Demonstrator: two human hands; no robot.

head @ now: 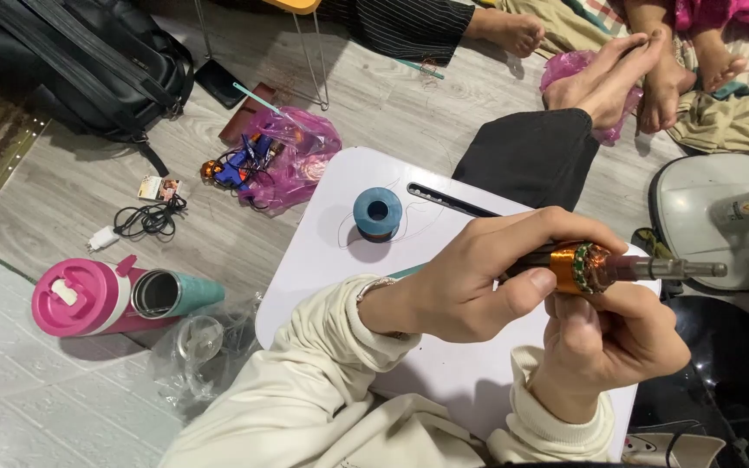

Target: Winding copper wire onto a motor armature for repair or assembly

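Left hand (470, 277): fingers clamped on the motor armature (591, 267), copper-wound, steel shaft pointing right. Right hand (608, 334): fingers closed beneath it. Held above white bench (340, 260); blue wire spool (377, 213) stands behind; pink flask (88, 297) on floor.

Motor armature (584, 267): copper winding glossy orange, steel shaft bare metal w/ dull grey shine, small green parts look like plastic. Held between left hand (465, 273) and right hand (604, 342); sleeves (305, 390) of cream cloth, soft and matt. Lap table (322, 260): white plastic, smooth, slightly glossy. Wire spool (377, 213): blue plastic, matt. Floor (80, 182): wood-look planks, grey, faint grain. Bottle (119, 295): pink and teal plastic, shiny metal rim. Bag (292, 156): thin pink plastic film, crinkled, glossy. Backpack (88, 61): black woven fabric, matt.
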